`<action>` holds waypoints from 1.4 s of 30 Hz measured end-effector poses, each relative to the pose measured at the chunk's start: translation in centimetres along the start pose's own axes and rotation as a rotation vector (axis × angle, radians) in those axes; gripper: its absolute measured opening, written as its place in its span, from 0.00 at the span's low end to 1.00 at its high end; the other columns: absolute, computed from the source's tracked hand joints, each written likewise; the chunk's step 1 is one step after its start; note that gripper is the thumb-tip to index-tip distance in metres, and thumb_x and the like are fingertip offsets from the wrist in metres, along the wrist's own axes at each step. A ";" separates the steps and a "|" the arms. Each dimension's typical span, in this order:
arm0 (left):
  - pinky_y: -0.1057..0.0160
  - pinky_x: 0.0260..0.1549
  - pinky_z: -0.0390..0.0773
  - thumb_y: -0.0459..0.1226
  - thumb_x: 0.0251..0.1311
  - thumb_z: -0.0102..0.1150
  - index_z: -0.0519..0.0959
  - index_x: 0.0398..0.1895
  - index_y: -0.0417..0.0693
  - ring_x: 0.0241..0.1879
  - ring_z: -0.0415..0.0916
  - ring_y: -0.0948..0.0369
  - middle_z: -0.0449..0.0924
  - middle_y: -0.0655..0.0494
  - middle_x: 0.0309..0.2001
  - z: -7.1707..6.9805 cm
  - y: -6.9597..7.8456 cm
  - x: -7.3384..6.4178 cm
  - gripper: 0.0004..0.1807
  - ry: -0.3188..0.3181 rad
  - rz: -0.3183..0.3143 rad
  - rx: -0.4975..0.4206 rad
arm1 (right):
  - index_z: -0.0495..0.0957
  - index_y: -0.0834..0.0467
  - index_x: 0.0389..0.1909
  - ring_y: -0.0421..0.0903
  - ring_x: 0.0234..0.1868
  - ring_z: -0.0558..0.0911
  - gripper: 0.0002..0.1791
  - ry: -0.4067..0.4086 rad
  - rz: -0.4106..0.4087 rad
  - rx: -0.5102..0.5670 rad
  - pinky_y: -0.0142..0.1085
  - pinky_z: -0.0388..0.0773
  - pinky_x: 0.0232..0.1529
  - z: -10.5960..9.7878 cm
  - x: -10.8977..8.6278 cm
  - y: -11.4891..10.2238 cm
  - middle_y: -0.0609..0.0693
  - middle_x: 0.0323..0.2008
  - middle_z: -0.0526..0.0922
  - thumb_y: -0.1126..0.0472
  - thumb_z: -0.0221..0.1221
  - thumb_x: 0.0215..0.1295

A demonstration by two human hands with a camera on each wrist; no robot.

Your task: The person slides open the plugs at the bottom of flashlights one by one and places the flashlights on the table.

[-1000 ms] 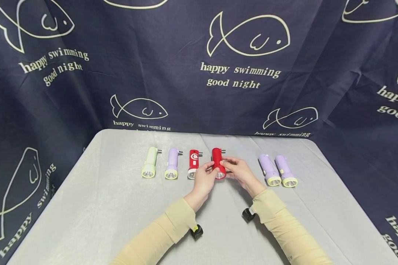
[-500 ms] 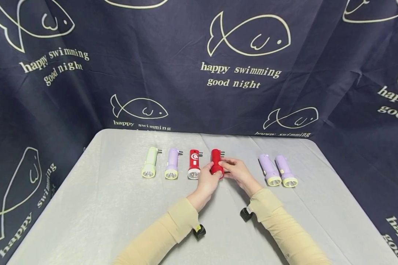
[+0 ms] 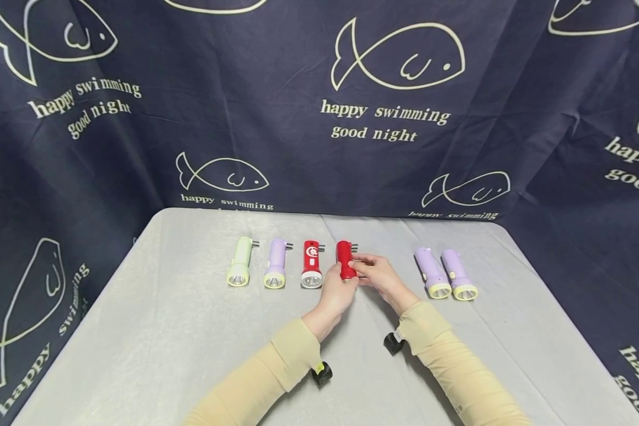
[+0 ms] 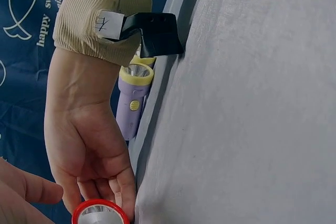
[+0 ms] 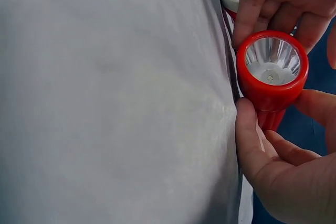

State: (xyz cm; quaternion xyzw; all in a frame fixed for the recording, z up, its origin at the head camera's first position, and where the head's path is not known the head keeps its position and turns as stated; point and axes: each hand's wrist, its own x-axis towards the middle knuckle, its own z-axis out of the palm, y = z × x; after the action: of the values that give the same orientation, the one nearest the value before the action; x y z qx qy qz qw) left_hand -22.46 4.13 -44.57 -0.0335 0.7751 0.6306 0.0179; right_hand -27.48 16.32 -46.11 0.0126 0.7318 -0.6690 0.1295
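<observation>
Two tan sleeves (image 3: pixel 258 367) reach in from the bottom of the head view over a pale grey table (image 3: pixel 165 331). A black wrist mount (image 3: pixel 322 374) hangs at each cuff; the one by the right hand carries a white tag (image 4: pixel 109 24) with a handwritten mark I cannot read for certain. The left hand (image 3: pixel 336 293) curls its fingers against the lamp end of a plain red flashlight (image 3: pixel 345 255), while the right hand (image 3: pixel 380 275) grips the same flashlight from the other side. It sits at mid-table, prongs pointing right, slightly nearer its left neighbour than a second ago. That neighbour, a red-and-white flashlight (image 3: pixel 311 260) with a round white emblem too small to read, now shows its whole lamp; earlier the left hand partly covered it. Further left are a purple flashlight (image 3: pixel 277 257) and a light green flashlight (image 3: pixel 242 257); well to the right lies a pair of purple flashlights (image 3: pixel 457 269), unmoved. Behind, a navy backdrop (image 3: pixel 287 118) repeats outlined fish and the words "happy swimming" and "good night".
</observation>
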 end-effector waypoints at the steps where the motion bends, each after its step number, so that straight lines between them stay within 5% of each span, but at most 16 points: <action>1: 0.52 0.61 0.67 0.29 0.59 0.54 0.64 0.62 0.26 0.60 0.68 0.49 0.70 0.37 0.60 0.0 0.0 0.0 0.28 0.001 0.004 0.008 | 0.66 0.72 0.61 0.37 0.36 0.81 0.26 0.001 -0.002 -0.006 0.32 0.82 0.36 0.0 0.0 0.0 0.66 0.54 0.76 0.65 0.56 0.64; 17: 0.55 0.55 0.72 0.28 0.57 0.54 0.66 0.61 0.28 0.52 0.71 0.52 0.72 0.40 0.56 0.0 -0.1 0.1 0.26 -0.036 -0.014 -0.010 | 0.68 0.72 0.60 0.38 0.28 0.80 0.24 0.002 0.010 -0.099 0.32 0.82 0.31 -0.2 -0.2 -0.4 0.63 0.46 0.80 0.67 0.55 0.65; 29: 0.52 0.62 0.66 0.30 0.57 0.52 0.60 0.66 0.29 0.61 0.66 0.48 0.65 0.38 0.64 -0.5 0.9 0.2 0.31 -0.064 -0.032 0.019 | 0.66 0.74 0.60 0.38 0.28 0.81 0.24 -0.030 0.043 -0.136 0.38 0.83 0.37 -0.9 -0.7 -1.3 0.60 0.41 0.82 0.68 0.54 0.64; 42: 0.52 0.60 0.69 0.41 0.59 0.59 0.59 0.69 0.36 0.64 0.62 0.52 0.62 0.43 0.68 -1.1 3.2 0.3 0.37 -0.167 -0.039 0.066 | 0.64 0.75 0.60 0.40 0.31 0.82 0.24 -0.068 0.022 -0.204 0.50 0.79 0.46 -2.3 -1.3 -3.2 0.74 0.54 0.72 0.68 0.52 0.65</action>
State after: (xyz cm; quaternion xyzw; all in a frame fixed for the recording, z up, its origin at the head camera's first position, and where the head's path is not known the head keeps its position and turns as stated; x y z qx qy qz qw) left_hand -23.00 3.69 -41.23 0.0049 0.7904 0.6050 0.0957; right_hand -27.23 18.48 -42.57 -0.0155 0.7911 -0.5895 0.1622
